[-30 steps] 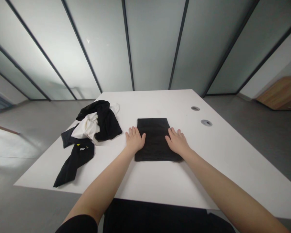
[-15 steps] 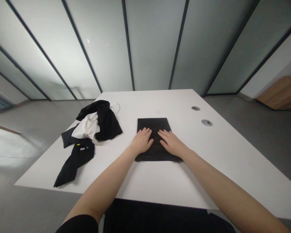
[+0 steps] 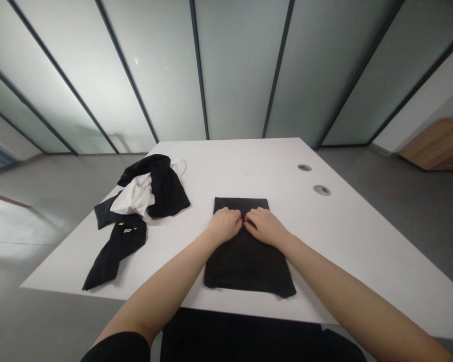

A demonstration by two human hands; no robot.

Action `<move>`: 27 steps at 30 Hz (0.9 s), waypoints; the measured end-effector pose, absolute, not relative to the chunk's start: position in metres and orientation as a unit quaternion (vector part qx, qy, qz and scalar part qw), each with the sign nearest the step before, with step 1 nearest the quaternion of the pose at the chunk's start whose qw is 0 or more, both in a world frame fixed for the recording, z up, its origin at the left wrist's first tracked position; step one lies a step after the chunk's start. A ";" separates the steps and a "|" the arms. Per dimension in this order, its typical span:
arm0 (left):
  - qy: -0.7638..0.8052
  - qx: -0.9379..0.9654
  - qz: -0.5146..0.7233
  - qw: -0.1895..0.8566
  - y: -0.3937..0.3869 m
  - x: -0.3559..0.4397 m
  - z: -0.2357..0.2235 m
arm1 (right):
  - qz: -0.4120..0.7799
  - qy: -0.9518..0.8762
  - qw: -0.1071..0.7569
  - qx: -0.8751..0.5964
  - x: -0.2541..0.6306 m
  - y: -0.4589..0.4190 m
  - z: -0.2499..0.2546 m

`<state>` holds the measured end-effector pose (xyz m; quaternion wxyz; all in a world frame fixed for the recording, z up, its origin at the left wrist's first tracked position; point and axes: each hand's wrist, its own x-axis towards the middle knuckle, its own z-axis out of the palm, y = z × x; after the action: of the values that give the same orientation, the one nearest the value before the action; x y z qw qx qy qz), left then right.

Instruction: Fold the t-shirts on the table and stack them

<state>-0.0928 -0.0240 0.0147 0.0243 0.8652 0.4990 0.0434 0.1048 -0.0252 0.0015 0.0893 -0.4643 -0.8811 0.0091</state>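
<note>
The left hand point(image 3: 224, 225) and the right hand point(image 3: 265, 226) are reaching forward and resting side by side on a folded black cloth point(image 3: 247, 266), low in the middle of the white surface point(image 3: 249, 171). The fingers point(image 3: 251, 222) are curling down on the cloth, but I cannot tell if they are gripping it. Black and white clothes point(image 3: 151, 188) are lying in a messy pile to the left.

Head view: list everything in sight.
Folded garment: 1, black, table's middle, under both hands
Crumpled clothes: 1 heap, black and white, table's left side
Table: 1, white, before the person
Cable grommets: 2, grey, table's far right
Frosted glass panels: several, grey, beyond the table
Wooden furniture: 1, brown, far right
Floor: 1, grey, around the table
Left hand: 1, fingers on the folded garment
Right hand: 1, fingers on the folded garment
</note>
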 end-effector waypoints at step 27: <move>0.541 0.837 0.080 0.009 -0.026 -0.082 -0.005 | 0.011 -0.855 0.094 -0.510 0.099 -0.026 0.000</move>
<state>-0.0817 -0.0264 -0.0046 0.0086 0.8369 0.5415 0.0799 0.0986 -0.0263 -0.0001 0.0935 -0.5104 -0.8548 0.0110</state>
